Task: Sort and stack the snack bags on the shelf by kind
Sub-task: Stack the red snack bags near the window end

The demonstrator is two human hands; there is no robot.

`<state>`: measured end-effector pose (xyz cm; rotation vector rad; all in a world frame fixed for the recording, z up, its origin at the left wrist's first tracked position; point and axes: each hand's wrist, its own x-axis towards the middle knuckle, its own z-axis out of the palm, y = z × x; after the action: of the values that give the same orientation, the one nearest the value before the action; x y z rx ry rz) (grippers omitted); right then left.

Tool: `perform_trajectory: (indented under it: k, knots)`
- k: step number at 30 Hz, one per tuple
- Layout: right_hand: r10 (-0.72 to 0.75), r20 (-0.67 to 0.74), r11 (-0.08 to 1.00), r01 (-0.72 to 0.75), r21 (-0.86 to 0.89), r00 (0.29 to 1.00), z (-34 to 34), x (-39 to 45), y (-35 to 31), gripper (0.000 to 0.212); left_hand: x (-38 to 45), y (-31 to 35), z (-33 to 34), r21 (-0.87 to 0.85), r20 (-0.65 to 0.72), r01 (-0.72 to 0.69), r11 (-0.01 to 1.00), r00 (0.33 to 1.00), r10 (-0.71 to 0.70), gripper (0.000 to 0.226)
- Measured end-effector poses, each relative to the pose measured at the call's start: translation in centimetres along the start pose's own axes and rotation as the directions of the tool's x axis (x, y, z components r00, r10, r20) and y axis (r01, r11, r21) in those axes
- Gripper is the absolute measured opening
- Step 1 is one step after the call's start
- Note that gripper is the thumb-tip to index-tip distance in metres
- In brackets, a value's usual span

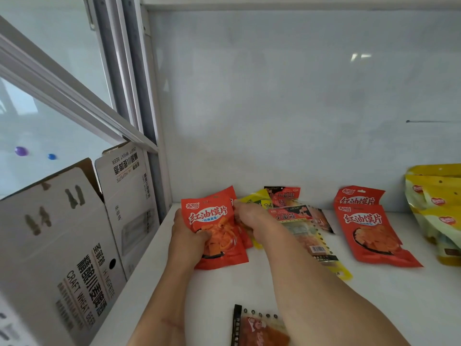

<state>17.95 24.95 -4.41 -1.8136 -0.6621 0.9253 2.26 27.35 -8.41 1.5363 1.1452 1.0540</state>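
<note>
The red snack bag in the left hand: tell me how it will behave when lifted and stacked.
The red snack bag is a thin, glossy pouch, so it probably flexes and may slide on other bags. The left hand holds it by one side without visible strain, suggesting it is light. Its visible contents look like thin slices, likely breakable if squeezed hard.

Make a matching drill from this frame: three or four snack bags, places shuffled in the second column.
Column 1:
1. red bag in hands
2. red stack
3. yellow bags
4. dark-edged bag

Column 2:
A. far right of the shelf
B. near front edge, between the forearms
C. left, gripped by left hand, right hand at its edge
D. right of centre, lying flat

Pairs: 1-C, 2-D, 3-A, 4-B
</note>
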Motion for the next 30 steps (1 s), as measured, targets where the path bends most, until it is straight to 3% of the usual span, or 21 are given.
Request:
perform_trajectory:
  k: [3, 7, 10, 14, 24, 30]
  knots:
    - [-0.003, 0.003, 1.000, 0.003, -0.001, 1.000, 0.6, 2.7, 1.2, 0.064, -0.2, 0.0, -0.1, -0.014, 0.005, -0.011, 1.000, 1.000, 0.011, 0.067]
    - [0.002, -0.020, 0.997, 0.000, 0.079, 1.000, 0.3, -1.7, -0.5, 0.048, -0.5, 0.4, -0.4, -0.063, 0.031, -0.023, 0.998, 0.999, 0.025, 0.066]
    - [0.034, 0.041, 0.980, -0.042, 0.196, 0.999, -0.2, -2.1, -0.3, 0.033, -0.8, 0.9, -0.3, -0.120, 0.052, -0.040, 0.992, 0.998, 0.046, 0.064]
    - [0.050, 0.115, 0.932, -0.088, 0.353, 0.992, -1.9, -2.4, -0.3, 0.034, -1.1, 2.1, 0.4, -0.176, 0.044, -0.062, 0.982, 0.997, 0.071, 0.059]
    - [-0.078, 0.071, 0.852, 0.030, 0.523, 0.994, -11.3, -5.0, 2.1, 0.031, -3.6, 7.4, 4.1, -0.243, 0.226, 0.027, 0.970, 0.974, 0.029, 0.047]
    - [-0.187, -0.096, 0.843, 0.209, 0.496, 0.978, -20.0, -7.3, 5.1, 0.015, -8.4, 11.1, 9.1, -0.222, 0.304, 0.032, 0.974, 0.952, 0.039, 0.044]
